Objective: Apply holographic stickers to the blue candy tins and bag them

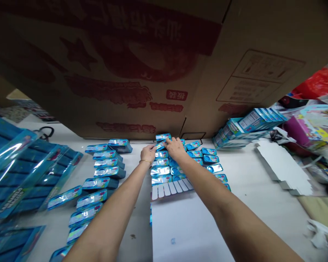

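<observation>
Beyond the rows of small blue boxes (pixel 160 171) at the middle of the table, my two hands meet over one tilted blue box (pixel 160 146). The fingers of my left hand (pixel 148 154) are closed on its left end. My right hand (pixel 176 148) has its fingers closed at the right end, with the thumb side hidden. Just in front of the rows lies a white card sheet (pixel 177 222) with a row of narrow white tabs, partly under my right forearm. Another line of blue boxes (pixel 109 171) stands to the left of my left arm.
A big printed cardboard carton (pixel 153 91) walls off the back. Plastic-wrapped blue packs (pixel 19 171) lie at far left. At right are a display tray of blue boxes (pixel 235 129), a flattened white carton (pixel 284 167) and a heap of colourful packaging (pixel 317 127).
</observation>
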### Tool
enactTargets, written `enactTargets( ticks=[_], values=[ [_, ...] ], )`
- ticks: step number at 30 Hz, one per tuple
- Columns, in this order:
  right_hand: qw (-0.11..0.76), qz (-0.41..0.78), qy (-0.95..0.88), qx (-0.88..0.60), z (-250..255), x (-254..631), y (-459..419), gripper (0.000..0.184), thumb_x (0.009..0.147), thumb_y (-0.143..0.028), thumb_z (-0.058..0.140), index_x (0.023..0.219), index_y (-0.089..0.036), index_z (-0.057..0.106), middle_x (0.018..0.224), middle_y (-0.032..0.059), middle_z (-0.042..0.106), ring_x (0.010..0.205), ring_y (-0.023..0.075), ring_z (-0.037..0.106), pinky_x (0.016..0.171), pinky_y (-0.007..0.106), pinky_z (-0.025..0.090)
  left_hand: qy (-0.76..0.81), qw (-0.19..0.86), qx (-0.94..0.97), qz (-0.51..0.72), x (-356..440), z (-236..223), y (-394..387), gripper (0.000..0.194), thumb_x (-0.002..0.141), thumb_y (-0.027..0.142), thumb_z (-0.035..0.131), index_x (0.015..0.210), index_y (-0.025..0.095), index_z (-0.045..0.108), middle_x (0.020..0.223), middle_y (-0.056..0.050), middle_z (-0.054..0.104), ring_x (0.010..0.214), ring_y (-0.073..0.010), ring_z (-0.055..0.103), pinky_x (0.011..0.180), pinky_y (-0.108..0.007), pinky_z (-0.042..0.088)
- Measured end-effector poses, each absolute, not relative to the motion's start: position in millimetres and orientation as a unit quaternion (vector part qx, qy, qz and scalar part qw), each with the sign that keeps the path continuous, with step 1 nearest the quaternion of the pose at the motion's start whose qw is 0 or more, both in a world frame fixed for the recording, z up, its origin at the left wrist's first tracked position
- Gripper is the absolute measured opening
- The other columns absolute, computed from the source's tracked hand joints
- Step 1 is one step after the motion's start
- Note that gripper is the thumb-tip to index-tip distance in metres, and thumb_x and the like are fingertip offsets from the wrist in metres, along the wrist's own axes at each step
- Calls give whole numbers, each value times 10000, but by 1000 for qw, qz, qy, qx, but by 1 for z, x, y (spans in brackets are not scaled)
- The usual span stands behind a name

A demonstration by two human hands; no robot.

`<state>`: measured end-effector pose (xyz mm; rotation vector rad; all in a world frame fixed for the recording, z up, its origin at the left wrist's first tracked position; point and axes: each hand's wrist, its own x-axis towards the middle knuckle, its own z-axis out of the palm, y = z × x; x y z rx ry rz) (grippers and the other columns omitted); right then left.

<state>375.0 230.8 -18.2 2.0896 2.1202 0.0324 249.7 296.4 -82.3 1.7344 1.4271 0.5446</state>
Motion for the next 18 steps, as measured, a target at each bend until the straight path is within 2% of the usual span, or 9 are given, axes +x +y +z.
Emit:
enactTargets(
  ticks=[5, 8, 10, 12, 13, 15, 18],
  values=[
    [28, -67, 662, 746, 0, 387, 199, 324, 832, -161, 377, 1061, -252, 587, 1174, 51, 497, 1010, 205, 466, 816, 329, 339, 589, 358, 682, 245, 235, -52, 274, 364, 785, 288, 393, 1051, 125, 581, 1046, -108, 614, 964, -201, 558, 850, -306, 408],
    [-10, -165, 671, 723, 12, 397, 143, 324, 821, -333, 456, 1120, -263, 560, 1143, 33, 539, 1018, 198, 489, 812, 288, 361, 513, 403, 728, 212, 208, -29, 238, 408, 778, 430, 391, 985, 149, 602, 986, -85, 625, 911, -200, 568, 828, -322, 425],
    [1, -207, 685, 699, 15, 400, 104, 534, 713, -465, 576, 1203, -273, 486, 1173, 40, 530, 1046, 231, 478, 828, 311, 366, 455, 434, 753, 195, 188, -19, 206, 446, 713, 487, 478, 1012, 172, 582, 1007, -67, 610, 875, -188, 575, 791, -315, 449],
    [24, -198, 679, 706, 12, 399, 75, 703, 622, -455, 667, 1253, -262, 426, 1193, 69, 514, 1069, 261, 458, 852, 357, 357, 439, 435, 759, 205, 170, -14, 172, 522, 652, 481, 559, 1082, 186, 534, 1068, -73, 575, 878, -187, 573, 761, -319, 468],
    [29, -189, 671, 716, 10, 398, 65, 707, 613, -410, 687, 1251, -246, 431, 1178, 86, 521, 1066, 265, 458, 856, 370, 357, 446, 432, 754, 215, 163, -15, 155, 556, 646, 467, 573, 1121, 187, 502, 1096, -83, 555, 885, -188, 572, 751, -323, 474],
    [16, -187, 652, 735, 7, 398, 52, 582, 634, -293, 684, 1183, -206, 510, 1106, 102, 562, 1033, 250, 481, 850, 361, 369, 472, 426, 733, 243, 152, -18, 123, 560, 689, 435, 544, 1178, 182, 442, 1139, -103, 517, 912, -186, 567, 753, -328, 481],
    [-79, -201, 606, 765, 8, 418, 32, 318, 687, -159, 593, 1001, -186, 629, 1004, 74, 619, 965, 200, 532, 838, 310, 393, 517, 387, 710, 280, 139, -30, 84, 469, 782, 373, 427, 1198, 155, 414, 1169, -130, 487, 998, -193, 532, 820, -352, 462]
  ],
)
